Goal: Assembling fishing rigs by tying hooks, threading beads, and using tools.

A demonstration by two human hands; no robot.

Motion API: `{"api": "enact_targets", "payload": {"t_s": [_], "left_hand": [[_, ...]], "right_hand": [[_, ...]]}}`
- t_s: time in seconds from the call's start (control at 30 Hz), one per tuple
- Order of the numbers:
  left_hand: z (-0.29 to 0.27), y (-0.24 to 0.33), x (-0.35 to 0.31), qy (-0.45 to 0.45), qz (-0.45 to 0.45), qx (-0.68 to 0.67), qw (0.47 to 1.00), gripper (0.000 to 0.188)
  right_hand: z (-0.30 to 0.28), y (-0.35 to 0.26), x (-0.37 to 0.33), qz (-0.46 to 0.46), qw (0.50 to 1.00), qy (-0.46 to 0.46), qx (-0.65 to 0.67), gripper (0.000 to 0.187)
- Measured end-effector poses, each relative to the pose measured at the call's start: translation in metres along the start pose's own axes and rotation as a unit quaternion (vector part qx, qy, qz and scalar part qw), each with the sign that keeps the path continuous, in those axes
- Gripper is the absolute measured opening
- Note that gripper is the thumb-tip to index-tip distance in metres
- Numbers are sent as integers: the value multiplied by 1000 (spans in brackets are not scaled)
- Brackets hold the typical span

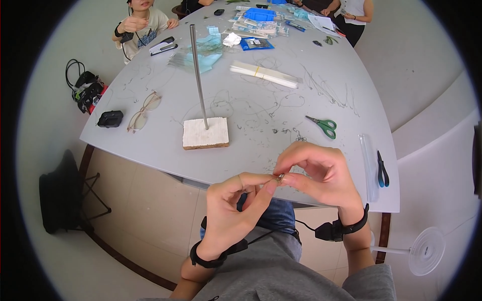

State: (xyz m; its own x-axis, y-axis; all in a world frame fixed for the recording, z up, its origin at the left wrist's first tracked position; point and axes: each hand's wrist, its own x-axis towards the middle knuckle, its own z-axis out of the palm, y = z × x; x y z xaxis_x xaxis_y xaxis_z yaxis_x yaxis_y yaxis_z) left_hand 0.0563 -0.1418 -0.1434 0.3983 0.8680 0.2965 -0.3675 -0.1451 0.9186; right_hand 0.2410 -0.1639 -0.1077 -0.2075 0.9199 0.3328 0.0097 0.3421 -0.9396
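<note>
My left hand point(236, 208) and my right hand point(314, 173) meet at the near edge of the grey table point(241, 165). Between their fingertips they pinch a tiny metal piece point(279, 177), too small to identify. Both wrists wear black straps. Just beyond my hands stands a white block point(205, 133) with a thin upright metal rod point(198, 75) stuck in it.
Green-handled scissors point(323, 125) lie to the right, with dark pliers point(382, 170) and a clear strip near the right edge. Glasses point(144, 111) and a black object point(110, 119) lie left. A bundle of white strips point(265, 74), packets and other people sit at the far end.
</note>
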Motion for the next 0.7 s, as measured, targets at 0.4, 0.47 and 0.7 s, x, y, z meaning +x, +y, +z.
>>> {"api": "enact_targets", "payload": {"t_s": [0.4,0.47,0.7], "left_hand": [[2,-1,0,0,0,1,1000,14],[2,-2,-1,2,-10,6,1000,14],[1,-3,-3,16,-17,-1,1000,14]], "right_hand": [[-2,-1,0,6,1000,12,0,16],[-3,0,-1,-3,1000,13,-8,16],[-4,-6,0,-16,996,21,-87,14]]}}
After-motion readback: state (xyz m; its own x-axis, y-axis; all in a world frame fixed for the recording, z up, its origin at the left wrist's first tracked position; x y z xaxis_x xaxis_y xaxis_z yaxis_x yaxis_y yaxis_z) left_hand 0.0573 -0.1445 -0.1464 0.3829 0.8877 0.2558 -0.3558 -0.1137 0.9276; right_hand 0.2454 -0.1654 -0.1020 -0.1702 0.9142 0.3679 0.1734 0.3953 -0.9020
